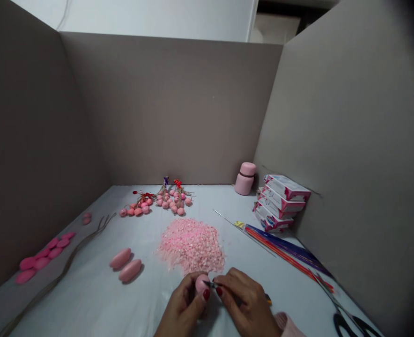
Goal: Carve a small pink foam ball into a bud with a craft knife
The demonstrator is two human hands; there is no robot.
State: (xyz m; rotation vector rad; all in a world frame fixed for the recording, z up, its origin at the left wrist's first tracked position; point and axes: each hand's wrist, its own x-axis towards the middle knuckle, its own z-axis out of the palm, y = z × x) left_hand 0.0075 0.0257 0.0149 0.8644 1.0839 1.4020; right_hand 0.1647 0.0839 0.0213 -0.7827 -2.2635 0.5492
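Observation:
Near the front edge, my left hand (183, 304) is closed around a small pink soap ball (200, 282), fingers behind it and thumb in front. My right hand (246, 297) grips a craft knife (210, 284) like a pen, and its dark blade meets the right side of the ball. The knife's yellow and black end (269, 299) shows past the right hand, while most of the handle is hidden by the fingers. Just beyond both hands lies a wide heap of pink shavings (193, 245). Left of it are two oval pink soap bars (124, 264).
Finished-looking bunches of pink balls (173, 201) lie at the back. A pink flask (245, 179) and stacked boxes (282, 201) stand back right. Red and purple strands (284, 252) and scissors (349, 318) lie right. Long dry stems (66, 267) and flat pink ovals (41, 262) lie left. Grey panels (172, 107) enclose the table.

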